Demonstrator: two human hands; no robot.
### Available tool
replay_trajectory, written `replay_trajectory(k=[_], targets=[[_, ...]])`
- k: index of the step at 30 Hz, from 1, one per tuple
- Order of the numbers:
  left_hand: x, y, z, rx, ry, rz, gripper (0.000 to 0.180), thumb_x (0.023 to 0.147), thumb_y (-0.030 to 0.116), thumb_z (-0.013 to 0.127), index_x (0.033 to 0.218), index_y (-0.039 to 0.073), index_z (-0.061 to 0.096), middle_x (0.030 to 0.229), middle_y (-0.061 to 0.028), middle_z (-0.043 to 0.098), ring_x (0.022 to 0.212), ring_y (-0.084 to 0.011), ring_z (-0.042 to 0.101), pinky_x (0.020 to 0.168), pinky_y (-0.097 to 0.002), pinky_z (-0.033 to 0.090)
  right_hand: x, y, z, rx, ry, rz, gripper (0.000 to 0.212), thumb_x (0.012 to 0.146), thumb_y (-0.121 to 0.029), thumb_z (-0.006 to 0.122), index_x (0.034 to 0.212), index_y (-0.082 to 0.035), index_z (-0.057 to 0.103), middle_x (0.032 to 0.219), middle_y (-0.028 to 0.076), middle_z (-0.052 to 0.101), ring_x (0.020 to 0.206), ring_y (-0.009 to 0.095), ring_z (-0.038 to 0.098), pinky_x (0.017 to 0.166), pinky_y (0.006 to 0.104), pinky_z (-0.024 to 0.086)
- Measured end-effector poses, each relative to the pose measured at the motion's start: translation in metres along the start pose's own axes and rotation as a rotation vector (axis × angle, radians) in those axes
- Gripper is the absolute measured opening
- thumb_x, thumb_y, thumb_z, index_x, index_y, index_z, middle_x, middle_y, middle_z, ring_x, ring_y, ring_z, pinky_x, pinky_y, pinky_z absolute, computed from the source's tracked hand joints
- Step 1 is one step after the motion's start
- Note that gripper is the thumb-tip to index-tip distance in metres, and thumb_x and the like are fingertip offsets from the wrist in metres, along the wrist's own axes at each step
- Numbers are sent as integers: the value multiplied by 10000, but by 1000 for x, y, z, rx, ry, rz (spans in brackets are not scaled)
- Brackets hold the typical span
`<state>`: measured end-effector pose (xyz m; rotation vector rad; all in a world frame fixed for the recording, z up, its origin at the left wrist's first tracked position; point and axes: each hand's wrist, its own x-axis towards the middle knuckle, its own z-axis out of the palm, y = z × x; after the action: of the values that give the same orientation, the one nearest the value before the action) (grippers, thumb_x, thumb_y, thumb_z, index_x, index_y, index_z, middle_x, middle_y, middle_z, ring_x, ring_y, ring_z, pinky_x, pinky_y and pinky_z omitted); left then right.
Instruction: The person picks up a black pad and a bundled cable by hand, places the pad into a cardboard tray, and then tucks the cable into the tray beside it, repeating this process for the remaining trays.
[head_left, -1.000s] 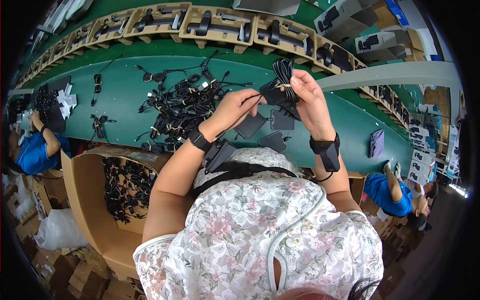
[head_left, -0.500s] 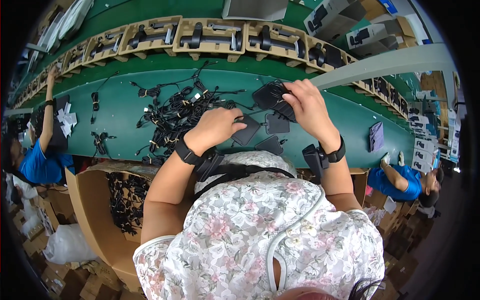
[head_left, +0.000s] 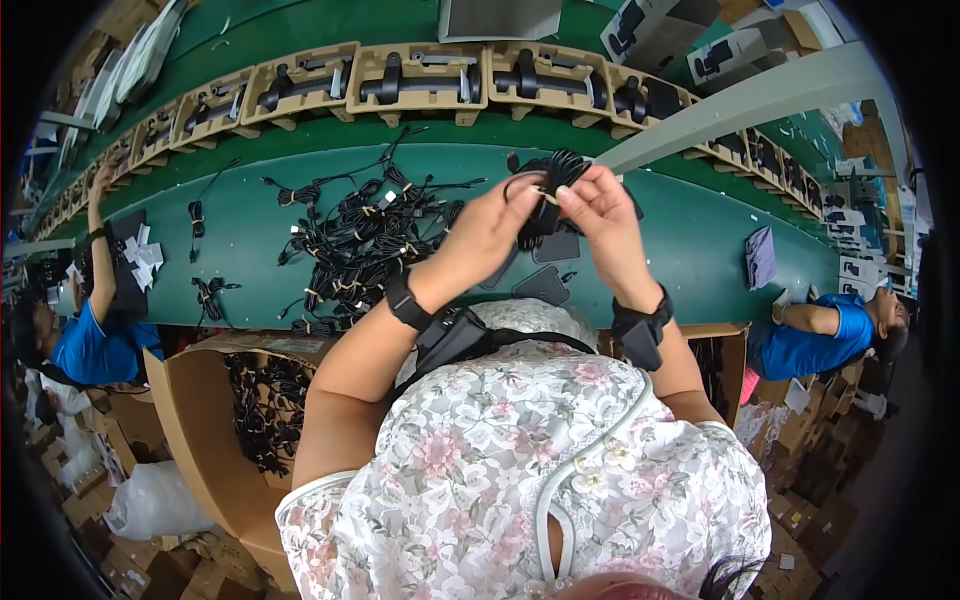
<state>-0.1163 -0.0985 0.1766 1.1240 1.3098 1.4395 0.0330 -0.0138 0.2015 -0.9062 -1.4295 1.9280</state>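
Gripping hands: the left hand (head_left: 492,225) and the right hand (head_left: 605,215) each pinch a coiled black cable bundle (head_left: 562,168), raised over the green table (head_left: 690,250) in front of the person's chest.
Hidden middle: fingertips cover part of the coil. A pale band (head_left: 545,195) shows between them; whether it is fastened, I cannot tell.
Flat black pads: several pads (head_left: 545,286) lie below the hands, partly covered by them.
Cable pile: left of the hands, a heap of black cables (head_left: 360,240) lies on the table, many bound with tan ties; single cables are hard to separate.
Cardboard boxes: the large open box (head_left: 190,430) at lower left contains more black cables (head_left: 268,410); its near side is behind the left arm. Another box (head_left: 736,360), mostly behind the right arm, has dark contents, unclear.
Moulded trays: a curving row of tan trays (head_left: 368,108) beyond the table holds black device parts (head_left: 420,92); the farthest ones blur.
Printed cartons: grey cartons (head_left: 740,75) at upper right, cut off above, carry a black device picture; their lettering is too small to read.
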Motion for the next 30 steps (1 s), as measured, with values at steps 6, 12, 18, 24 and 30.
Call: replay_trajectory(k=[6,12,18,24,30], targets=[[6,3,-14,-243,-283,-472,353,975,261,396,1202,3,476,929,-114,647,884,-147,607,786,-273,461,0,3,0,-27,74,-15,162,886,-64,562,1031,-58,488,845,27,594,790,108,565,732,226,448],[-8,-23,-41,-65,-198,-149,374,955,233,458,1275,41,428,1077,-101,598,953,-179,583,832,-280,444,5,-17,-12,228,92,-9,170,919,-122,500,1073,-54,472,884,69,598,849,162,586,781,289,467],[1,-19,-55,-262,132,-426,451,890,194,576,1278,36,407,1266,-160,471,1141,-244,473,936,-347,408,1,-17,-17,320,-11,82,226,926,-168,479,1111,-39,460,909,101,592,883,194,593,814,320,467],[19,5,-5,797,231,358,404,912,204,547,1253,33,415,1220,-114,497,1057,-205,518,883,-324,435,-1,-23,-18,244,-217,142,227,921,-151,479,1117,-37,461,899,98,588,866,191,595,808,326,471],[37,-22,18,-5,-384,-196,332,963,238,444,1218,27,426,972,-53,589,843,-148,579,782,-280,459,-7,-26,-23,104,-75,167,258,877,-148,574,1095,-41,489,896,88,592,847,195,597,844,329,461]])
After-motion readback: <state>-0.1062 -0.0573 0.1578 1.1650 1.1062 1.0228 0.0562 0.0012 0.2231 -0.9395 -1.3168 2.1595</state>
